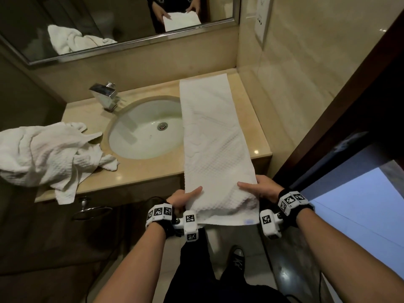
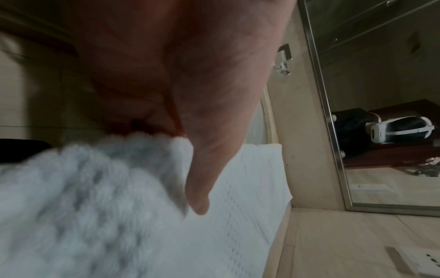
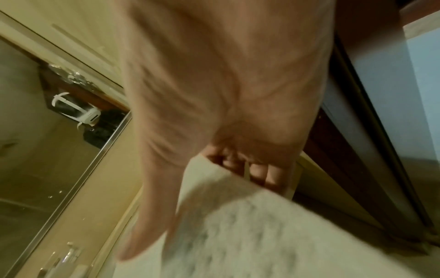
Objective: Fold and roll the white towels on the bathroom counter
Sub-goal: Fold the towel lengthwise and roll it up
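Observation:
A long white towel (image 1: 214,136), folded into a narrow strip, lies along the right side of the beige counter (image 1: 258,136) and covers the sink's right rim. Its near end hangs over the front edge and bulges up between my hands. My left hand (image 1: 185,197) pinches the near left edge, thumb on top. My right hand (image 1: 258,189) grips the near right edge, thumb on top and fingers curled underneath. The left wrist view shows my thumb (image 2: 200,188) on the towel (image 2: 95,216). The right wrist view shows curled fingers (image 3: 252,169) under the cloth (image 3: 238,225).
A second white towel (image 1: 48,154) lies crumpled on the counter's left end, hanging over the front edge. The oval sink (image 1: 144,132) and chrome faucet (image 1: 107,95) sit in the middle. A mirror (image 1: 109,22) is behind, a tiled wall and dark door frame (image 1: 341,119) on the right.

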